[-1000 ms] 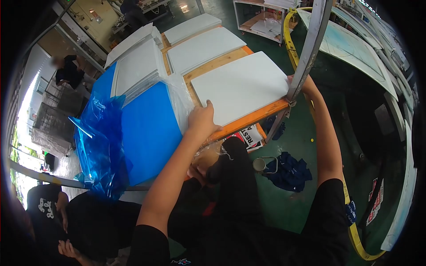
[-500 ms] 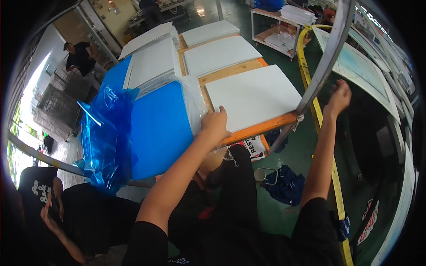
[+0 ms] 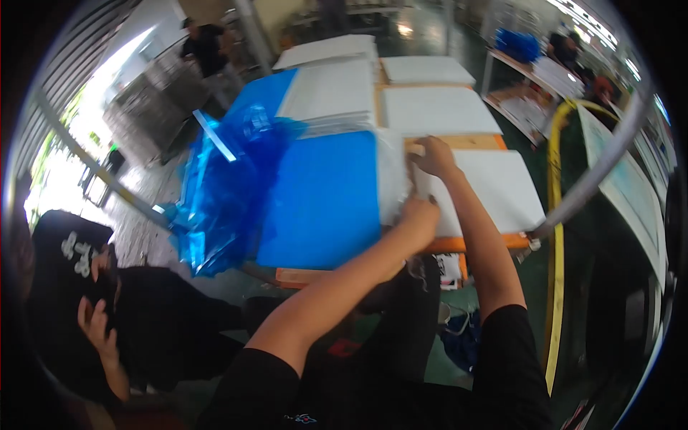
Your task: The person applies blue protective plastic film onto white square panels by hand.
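My left hand [image 3: 421, 220] is at the near left corner of a stack of white sheets [image 3: 494, 193], its fingers curled and partly hidden. My right hand [image 3: 433, 158] reaches over that stack to its far left edge, fingers bent together. What lies between the fingers of either hand is too blurred to make out. Beside both hands, clear plastic film [image 3: 391, 168] runs along the right edge of a blue sheet [image 3: 322, 201]. Crumpled, shiny blue film [image 3: 229, 193] hangs over the left side.
More white stacks [image 3: 438, 111] lie on the wooden top [image 3: 474, 142]. A metal post [image 3: 609, 161] and a yellow rail [image 3: 555, 287] stand at right. One person [image 3: 72, 287] is close on the left; another person [image 3: 204, 50] stands farther back near wrapped stacks [image 3: 147, 115].
My right hand has swung in from the far right to the white stack's left edge. My left hand stays near the stack's near left corner. The view has turned leftward.
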Demonstrator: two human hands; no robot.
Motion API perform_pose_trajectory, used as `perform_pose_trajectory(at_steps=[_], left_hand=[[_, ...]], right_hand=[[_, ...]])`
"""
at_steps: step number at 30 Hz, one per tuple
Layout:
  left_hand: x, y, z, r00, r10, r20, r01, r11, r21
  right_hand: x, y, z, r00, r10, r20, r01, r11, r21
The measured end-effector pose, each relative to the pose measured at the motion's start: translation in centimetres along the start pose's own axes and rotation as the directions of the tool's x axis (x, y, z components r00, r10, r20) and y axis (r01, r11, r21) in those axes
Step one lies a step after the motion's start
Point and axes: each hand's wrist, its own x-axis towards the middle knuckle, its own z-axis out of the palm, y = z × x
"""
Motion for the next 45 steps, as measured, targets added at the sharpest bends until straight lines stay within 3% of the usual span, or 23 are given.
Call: perform_pose_trajectory(at_steps=[3, 5, 7, 9, 11, 14, 15, 19, 22, 25, 28, 30, 31, 32, 33, 34, 35, 36, 38, 40, 42, 43, 45], left_hand=[[3.7, -0.6, 8.5, 0.94, -0.25, -0.235, 0.164, 0.929, -0.332], [4.6, -0.1, 8.2, 0.847, -0.509, -0.155, 0.332, 0.733, -0.593], [4.1, 1.3, 5.8, 0.835, -0.544, -0.083, 0.43, 0.739, -0.518], [3.5, 0.6, 4.8, 0.963, -0.267, -0.035, 0.265, 0.962, -0.06], [2.2, 1.0, 2.3, 0.991, -0.058, 0.121, 0.031, 0.975, 0.22], [1.4, 0.9, 1.7, 0.992, -0.057, 0.11, 0.024, 0.96, 0.281], [2.0, 0.9, 3.6, 0.997, -0.068, -0.024, 0.072, 0.971, 0.23], [0.2, 1.0, 1.5, 0.996, -0.065, 0.054, 0.045, 0.945, 0.323], [-1.7, 0.4, -1.1, 0.988, 0.02, 0.152, -0.082, 0.909, 0.409], [-0.1, 0.5, 1.0, 0.969, 0.103, 0.226, -0.232, 0.7, 0.675], [-0.9, 0.4, -0.9, 0.914, 0.156, 0.374, -0.403, 0.252, 0.88], [-1.6, -0.1, -1.6, 0.906, 0.122, 0.404, -0.42, 0.152, 0.895], [-1.0, 0.2, -0.7, 0.923, 0.092, 0.373, -0.384, 0.228, 0.895], [0.2, 0.8, 0.7, 0.912, 0.063, 0.406, -0.407, 0.008, 0.913], [1.4, 1.3, 2.2, 0.899, 0.034, 0.437, -0.421, -0.21, 0.882], [3.6, 2.1, 4.4, 0.861, -0.048, 0.507, -0.408, -0.66, 0.631], [5.6, 2.6, 6.1, 0.833, -0.167, 0.527, -0.313, -0.928, 0.201], [6.7, 2.6, 6.6, 0.82, -0.294, 0.49, -0.163, -0.942, -0.292], [6.9, 2.4, 5.5, 0.739, -0.382, 0.554, -0.191, -0.909, -0.371], [6.8, 2.6, 4.4, 0.645, -0.457, 0.613, -0.197, -0.874, -0.444], [6.7, 2.9, 4.1, 0.623, -0.492, 0.608, -0.179, -0.847, -0.501], [6.9, 3.0, 4.8, 0.652, -0.49, 0.579, -0.165, -0.837, -0.523], [7.2, 3.0, 6.3, 0.706, -0.48, 0.52, -0.136, -0.813, -0.566]], right_hand=[[2.8, -1.2, 0.4, 0.936, 0.155, 0.317, -0.066, 0.96, -0.274], [3.5, -1.4, 1.3, 0.927, 0.166, 0.336, -0.051, 0.945, -0.324], [4.0, -2.2, 1.5, 0.906, 0.194, 0.375, -0.046, 0.929, -0.367], [3.7, -3.1, 1.4, 0.93, 0.176, 0.322, -0.049, 0.93, -0.365], [3.8, -3.3, 1.7, 0.94, 0.191, 0.283, -0.084, 0.932, -0.353], [4.1, -2.5, 2.2, 0.94, 0.199, 0.276, -0.09, 0.927, -0.363], [4.3, -2.1, 2.4, 0.939, 0.195, 0.284, -0.079, 0.924, -0.373], [5.1, -0.4, 4.1, 0.949, 0.21, 0.237, -0.109, 0.92, -0.377], [6.6, 6.1, 7.9, 0.96, 0.098, 0.264, 0.035, 0.89, -0.455], [6.2, 3.6, 5.8, 0.96, 0.136, 0.246, -0.038, 0.93, -0.364], [5.9, 3.5, 5.9, 0.972, 0.131, 0.196, -0.058, 0.939, -0.34], [5.8, 3.7, 6.1, 0.972, 0.142, 0.186, -0.075, 0.941, -0.329], [5.7, 3.5, 6.0, 0.971, 0.154, 0.184, -0.091, 0.945, -0.316], [5.6, 3.5, 5.8, 0.97, 0.166, 0.18, -0.106, 0.947, -0.303], [5.6, 4.7, 6.3, 0.98, 0.129, 0.153, -0.078, 0.951, -0.298], [5.7, 6.0, 7.1, 0.989, 0.087, 0.123, -0.047, 0.954, -0.295], [5.6, 6.3, 7.3, 0.994, 0.053, 0.1, -0.02, 0.952, -0.306], [5.7, 6.6, 7.5, 0.997, 0.02, 0.076, 0.005, 0.948, -0.317], [5.9, 6.9, 7.6, 0.986, 0.131, 0.099, -0.099, 0.956, -0.277], [5.6, 6.6, 7.2, 0.988, 0.12, 0.092, -0.096, 0.967, -0.236], [5.5, 7.1, 7.6, 0.994, 0.062, 0.088, -0.043, 0.978, -0.204], [5.7, 6.4, 7.1, 0.967, 0.176, 0.184, -0.127, 0.96, -0.251], [5.2, 5.2, 6.6, 0.973, 0.16, 0.166, -0.124, 0.97, -0.21]])
